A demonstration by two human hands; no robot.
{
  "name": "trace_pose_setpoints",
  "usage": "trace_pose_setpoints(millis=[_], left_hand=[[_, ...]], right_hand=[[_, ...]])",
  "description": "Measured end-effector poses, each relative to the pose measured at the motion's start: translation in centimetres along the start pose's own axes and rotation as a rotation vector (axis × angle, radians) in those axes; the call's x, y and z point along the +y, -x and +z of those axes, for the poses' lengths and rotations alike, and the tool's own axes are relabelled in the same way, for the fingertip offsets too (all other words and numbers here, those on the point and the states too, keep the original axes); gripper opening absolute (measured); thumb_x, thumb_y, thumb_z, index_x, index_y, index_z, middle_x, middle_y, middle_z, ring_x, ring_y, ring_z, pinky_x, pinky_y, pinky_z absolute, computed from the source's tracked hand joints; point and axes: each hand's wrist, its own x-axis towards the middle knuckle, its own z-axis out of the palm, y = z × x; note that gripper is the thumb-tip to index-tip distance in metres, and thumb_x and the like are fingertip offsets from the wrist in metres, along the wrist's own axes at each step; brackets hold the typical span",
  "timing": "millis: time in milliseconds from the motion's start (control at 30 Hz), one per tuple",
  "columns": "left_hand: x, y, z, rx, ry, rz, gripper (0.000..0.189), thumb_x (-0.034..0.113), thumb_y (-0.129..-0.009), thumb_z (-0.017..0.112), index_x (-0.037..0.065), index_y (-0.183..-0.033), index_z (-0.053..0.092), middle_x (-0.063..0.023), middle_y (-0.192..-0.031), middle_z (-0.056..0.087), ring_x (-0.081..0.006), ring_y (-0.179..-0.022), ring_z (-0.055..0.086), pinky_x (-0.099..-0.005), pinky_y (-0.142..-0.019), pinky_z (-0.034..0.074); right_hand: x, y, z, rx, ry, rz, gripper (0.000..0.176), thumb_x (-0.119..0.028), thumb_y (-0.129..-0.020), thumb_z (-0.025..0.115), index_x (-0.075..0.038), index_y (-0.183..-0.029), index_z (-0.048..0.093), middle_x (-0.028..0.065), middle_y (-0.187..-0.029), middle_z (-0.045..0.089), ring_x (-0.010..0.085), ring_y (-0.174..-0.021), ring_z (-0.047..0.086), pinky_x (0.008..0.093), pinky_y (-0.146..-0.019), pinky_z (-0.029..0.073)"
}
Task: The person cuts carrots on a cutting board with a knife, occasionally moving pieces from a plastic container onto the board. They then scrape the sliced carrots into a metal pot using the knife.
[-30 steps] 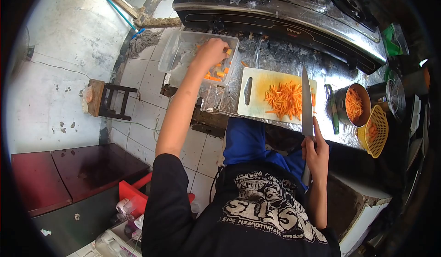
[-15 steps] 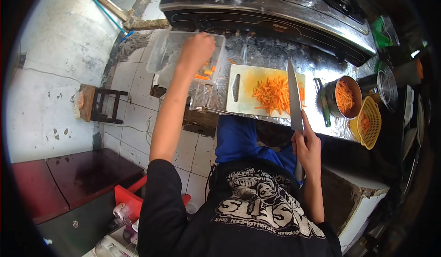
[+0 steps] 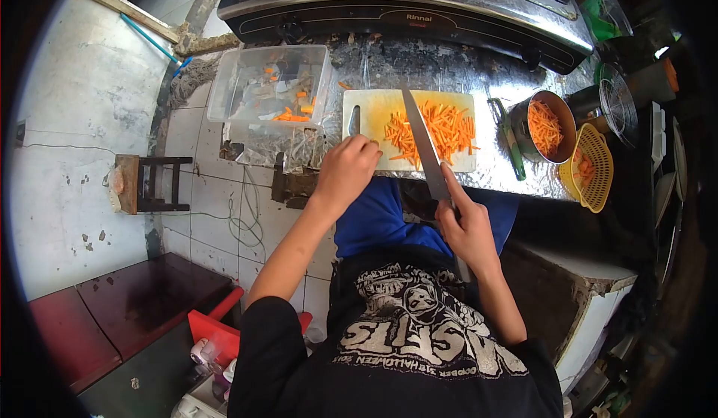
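Observation:
My right hand (image 3: pixel 467 227) grips a large kitchen knife (image 3: pixel 425 137), its blade pointing away from me across the carrot sticks (image 3: pixel 449 130). Those cut sticks lie heaped on a white cutting board (image 3: pixel 359 152) with a handle slot at its left end. At the board's near left edge is my left hand (image 3: pixel 349 167), fingers curled together; whatever they may hold is hidden. A clear plastic container (image 3: pixel 224 93) to the left holds several carrot pieces (image 3: pixel 295 114) and scraps.
To the right stand a pot (image 3: pixel 570 126) of carrot strips, a green-handled peeler-like tool (image 3: pixel 508 137) and a yellow basket (image 3: pixel 602 182) with carrot pieces. A gas stove (image 3: pixel 336 23) runs along the back. A small stool (image 3: pixel 129 182) is on the floor at left.
My left hand has come out of the plastic container and moved right and nearer to the board's left edge. The knife has shifted left over the carrot sticks, and the view has moved slightly.

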Motion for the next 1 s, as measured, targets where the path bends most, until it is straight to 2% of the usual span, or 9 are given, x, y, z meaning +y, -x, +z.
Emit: trace_pose_setpoints(millis=[100,167,200,333,433,500,633,700,1000], left_hand=[[-0.4,0.0,-1.0,0.017,0.102,-0.093,0.017,0.012,-0.084,0.075,0.004,-0.098,0.072,-0.0082,-0.093,0.066,-0.0282,-0.085,0.067,-0.0392,-0.073,0.056],[-0.6,0.1,-1.1,0.053,0.174,-0.190,0.024,0.012,-0.084,0.076,0.003,-0.106,0.072,-0.0099,-0.098,0.066,-0.0292,-0.087,0.067,-0.0401,-0.076,0.055],[-0.6,0.1,-1.2,0.012,0.219,-0.234,0.028,0.011,-0.084,0.077,0.003,-0.110,0.073,-0.0107,-0.101,0.065,-0.0291,-0.090,0.066,-0.0397,-0.079,0.054],[-0.6,0.5,0.2,0.060,0.218,-0.206,0.025,0.009,-0.083,0.077,0.003,-0.108,0.075,-0.0094,-0.100,0.065,-0.0279,-0.090,0.065,-0.0387,-0.079,0.053],[0.1,0.6,0.7,0.079,0.274,-0.322,0.024,0.007,-0.082,0.077,0.003,-0.106,0.076,-0.0084,-0.101,0.065,-0.0267,-0.091,0.062,-0.0374,-0.081,0.052],[0.6,0.7,1.2,0.203,0.263,-0.369,0.025,0.005,-0.081,0.077,0.002,-0.105,0.076,-0.0083,-0.103,0.065,-0.0261,-0.091,0.061,-0.0368,-0.082,0.051],[0.4,1.3,2.1,0.237,0.286,-0.385,0.024,0.004,-0.080,0.077,0.001,-0.104,0.076,-0.0089,-0.105,0.065,-0.0268,-0.094,0.060,-0.0372,-0.085,0.051],[0.4,1.4,2.4,0.276,0.299,-0.375,0.022,0.003,-0.078,0.076,0.002,-0.101,0.075,-0.0084,-0.103,0.064,-0.0293,-0.099,0.058,-0.0419,-0.090,0.048],[0.5,1.7,2.7,0.290,0.299,-0.427,0.021,0.004,-0.077,0.076,0.002,-0.098,0.077,-0.0071,-0.110,0.065,-0.0292,-0.107,0.058,-0.0410,-0.095,0.046]], right_hand=[[-0.3,0.0,0.6,-0.029,0.033,-0.004,0.064,-0.001,-0.091,0.056,-0.009,-0.152,0.041,0.0236,-0.072,0.061,0.0286,-0.058,0.062,0.0351,-0.063,0.050],[-0.7,0.0,1.2,-0.033,0.112,-0.125,0.067,0.002,-0.088,0.057,-0.007,-0.152,0.040,0.0224,-0.074,0.062,0.0333,-0.061,0.063,0.0381,-0.064,0.051],[-0.2,-0.1,1.7,-0.044,0.142,-0.179,0.070,0.004,-0.086,0.058,-0.002,-0.153,0.037,0.0210,-0.075,0.063,0.0370,-0.064,0.064,0.0426,-0.066,0.052],[0.1,-0.8,3.6,-0.053,0.206,-0.290,0.073,0.004,-0.085,0.060,0.004,-0.152,0.031,0.0229,-0.074,0.063,0.0401,-0.065,0.065,0.0489,-0.065,0.052],[0.9,-1.2,5.1,-0.044,0.259,-0.321,0.074,0.003,-0.085,0.061,0.004,-0.152,0.030,0.0251,-0.072,0.062,0.0411,-0.064,0.064,0.0502,-0.064,0.052],[1.1,-1.3,5.7,-0.063,0.263,-0.320,0.074,0.003,-0.085,0.061,0.005,-0.152,0.029,0.0257,-0.071,0.061,0.0416,-0.062,0.064,0.0506,-0.063,0.053],[1.4,-1.3,6.3,-0.075,0.286,-0.326,0.074,0.002,-0.086,0.061,0.006,-0.152,0.028,0.0250,-0.070,0.060,0.0416,-0.061,0.062,0.0507,-0.062,0.053],[1.5,-1.1,6.5,-0.083,0.300,-0.319,0.073,0.002,-0.086,0.061,0.007,-0.152,0.028,0.0250,-0.069,0.059,0.0418,-0.060,0.062,0.0507,-0.061,0.053],[1.5,-0.2,6.2,-0.123,0.378,-0.257,0.076,0.000,-0.087,0.060,0.002,-0.155,0.026,0.0263,-0.073,0.060,0.0447,-0.061,0.063,0.0529,-0.060,0.053]])
